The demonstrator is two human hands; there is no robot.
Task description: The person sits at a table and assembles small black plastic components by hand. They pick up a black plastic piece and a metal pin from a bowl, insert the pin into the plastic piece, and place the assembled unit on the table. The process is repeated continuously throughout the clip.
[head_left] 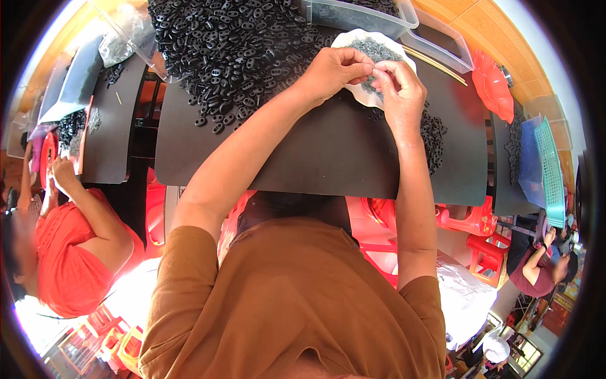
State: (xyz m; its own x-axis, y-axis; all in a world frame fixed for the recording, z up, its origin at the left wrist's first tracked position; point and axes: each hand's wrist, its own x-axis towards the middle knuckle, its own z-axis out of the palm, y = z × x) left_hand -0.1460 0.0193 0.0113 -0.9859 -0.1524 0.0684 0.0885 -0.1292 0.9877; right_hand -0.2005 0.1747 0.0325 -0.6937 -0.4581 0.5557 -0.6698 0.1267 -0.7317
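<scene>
Both hands meet over a white bowl [362, 95] with a wavy rim, which holds many small grey pieces [372, 47]. My left hand [334, 74] is closed in a pinch, thumb and forefinger together. Against it, my right hand [404, 91] pinches too, its fingertips touching or almost touching the left ones. Whatever lies between the fingertips is too small to make out. Left of the bowl, a large heap of black oval pieces with holes [233, 54] spreads over the dark table [284, 158]. Beside my right wrist lies a smaller pile of black pieces [433, 140].
Clear plastic bins [363, 18] stand along the far side, with thin sticks [435, 63] near them. A red scalloped dish [491, 85] sits at the far right. A person in red [82, 252] works on the left, another person [536, 271] on the right. Red stools [489, 256] stand below.
</scene>
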